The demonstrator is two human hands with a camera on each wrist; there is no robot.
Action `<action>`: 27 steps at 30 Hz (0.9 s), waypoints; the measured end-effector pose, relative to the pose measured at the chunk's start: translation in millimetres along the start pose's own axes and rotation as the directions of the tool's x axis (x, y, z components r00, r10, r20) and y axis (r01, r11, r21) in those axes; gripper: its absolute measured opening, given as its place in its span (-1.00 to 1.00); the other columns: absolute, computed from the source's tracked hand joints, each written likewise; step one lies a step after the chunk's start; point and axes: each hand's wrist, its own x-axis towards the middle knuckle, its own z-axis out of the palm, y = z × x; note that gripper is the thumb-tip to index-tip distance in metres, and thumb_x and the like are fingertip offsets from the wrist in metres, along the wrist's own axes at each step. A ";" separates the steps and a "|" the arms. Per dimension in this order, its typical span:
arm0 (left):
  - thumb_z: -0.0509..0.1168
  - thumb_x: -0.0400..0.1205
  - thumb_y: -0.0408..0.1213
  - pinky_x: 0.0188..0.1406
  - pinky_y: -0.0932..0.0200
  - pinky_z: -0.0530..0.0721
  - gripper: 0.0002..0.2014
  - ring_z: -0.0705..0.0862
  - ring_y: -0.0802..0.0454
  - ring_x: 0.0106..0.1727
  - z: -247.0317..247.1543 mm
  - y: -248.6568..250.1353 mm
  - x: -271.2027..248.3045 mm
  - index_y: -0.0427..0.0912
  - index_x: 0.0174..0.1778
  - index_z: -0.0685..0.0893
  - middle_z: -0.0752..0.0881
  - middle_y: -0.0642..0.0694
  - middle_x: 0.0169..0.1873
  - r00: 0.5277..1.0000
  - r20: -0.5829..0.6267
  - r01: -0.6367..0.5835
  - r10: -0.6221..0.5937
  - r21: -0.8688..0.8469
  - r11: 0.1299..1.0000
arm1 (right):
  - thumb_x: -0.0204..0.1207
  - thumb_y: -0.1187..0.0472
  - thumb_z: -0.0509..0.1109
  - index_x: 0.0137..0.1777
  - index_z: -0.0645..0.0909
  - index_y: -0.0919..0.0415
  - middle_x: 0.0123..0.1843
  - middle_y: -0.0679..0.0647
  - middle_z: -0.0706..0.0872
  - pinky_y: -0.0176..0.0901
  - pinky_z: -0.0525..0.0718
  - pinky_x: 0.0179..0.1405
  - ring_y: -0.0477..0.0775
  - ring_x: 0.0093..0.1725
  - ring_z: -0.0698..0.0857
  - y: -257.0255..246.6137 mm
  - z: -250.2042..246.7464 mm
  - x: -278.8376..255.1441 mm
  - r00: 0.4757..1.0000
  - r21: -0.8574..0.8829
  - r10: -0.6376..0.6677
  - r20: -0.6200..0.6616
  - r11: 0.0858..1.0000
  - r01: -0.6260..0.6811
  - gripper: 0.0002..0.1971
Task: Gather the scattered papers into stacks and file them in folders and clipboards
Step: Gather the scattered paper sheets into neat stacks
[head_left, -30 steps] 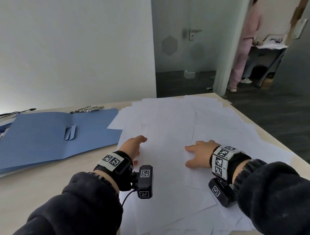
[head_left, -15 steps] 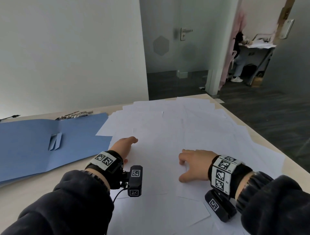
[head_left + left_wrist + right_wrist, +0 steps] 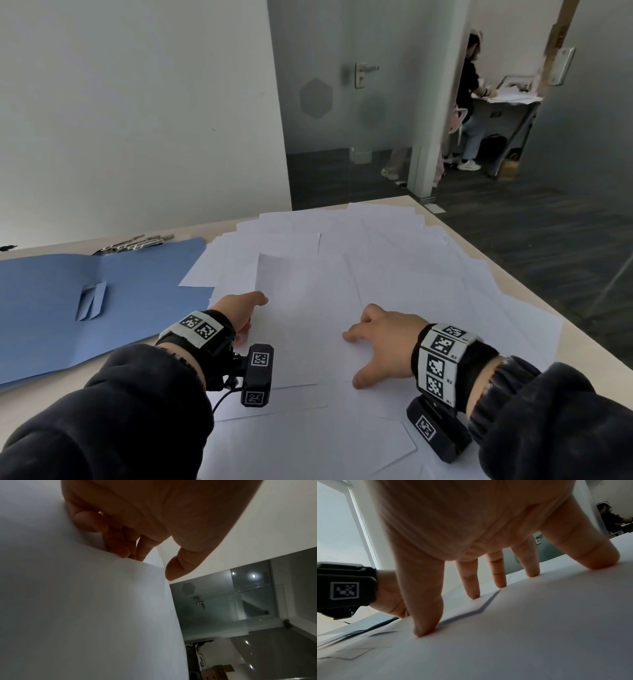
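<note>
Sleeves of dark knit fabric [image 3: 113, 411] filled the nearest part of your view, and beyond them your two hands worked apart on the loose white paper sheets [image 3: 394, 274] that covered most of the pale wooden table [image 3: 51, 404]. Your right hand [image 3: 383, 342] was spread, with straight fingers [image 3: 498, 572] and thumb planted tip-down on the paper, pressing and not gripping. Your left hand [image 3: 239, 311] sat at the left edge of one upper white sheet [image 3: 301, 318]; its fingers [image 3: 120, 543] were curled at that edge with the thumb hovering clear, and it seemed they were tucked under the sheet, though the wrist view was too close to be sure.

Judging from this, you were at the gathering step: nothing was stacked yet, and the sheets lay fanned and overlapping. The next move would call for sliding the held sheet over its neighbours while the right hand pinned them, then squaring the edges.

Left of the papers lay the open blue card folder [image 3: 68, 301], touching the nearest sheets, with a row of metal clips [image 3: 133, 241] just behind it. Further off stood the white wall [image 3: 137, 102], a frosted glass door [image 3: 342, 102], and a person at a desk [image 3: 472, 99] in the next room.
</note>
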 end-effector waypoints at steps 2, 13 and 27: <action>0.38 0.56 -0.05 -0.40 0.15 0.32 -0.63 0.33 -0.04 -0.57 1.8 0.4 0.8 -0.24 -0.39 0.48 0.42 -0.10 -0.62 1.000 -0.018 0.009 -0.009 0.028 1.000 | 0.30 -0.44 0.45 0.59 0.30 -0.33 0.64 -0.11 0.22 0.07 0.54 0.43 0.06 0.50 0.48 0.0 0.4 0.2 1.000 -0.012 -0.002 0.002 1.000 0.002 -0.16; 0.42 0.54 -0.11 0.34 -0.26 0.61 -0.68 0.70 -0.32 0.13 15.0 11.8 -15.5 -0.25 0.06 0.61 0.71 -0.29 0.06 0.990 -0.014 -0.143 0.143 0.026 0.989 | 0.36 -0.40 0.44 0.59 0.24 -0.34 0.79 -0.01 0.07 0.18 0.38 0.57 0.27 0.72 0.20 -4.7 -0.4 -1.9 0.999 -0.046 0.012 0.033 0.999 -0.010 -0.20; 0.31 0.65 -0.18 0.41 -0.20 0.50 -0.78 0.54 -0.25 0.12 19.6 20.8 -40.9 -0.22 0.07 0.48 0.54 -0.22 0.07 0.994 -0.059 -0.099 0.096 -0.049 0.994 | 0.35 -0.40 0.45 0.59 0.23 -0.34 0.79 -0.03 0.07 0.21 0.35 0.59 0.29 0.74 0.14 -4.5 1.2 -1.5 0.999 -0.039 0.015 0.050 0.999 -0.013 -0.18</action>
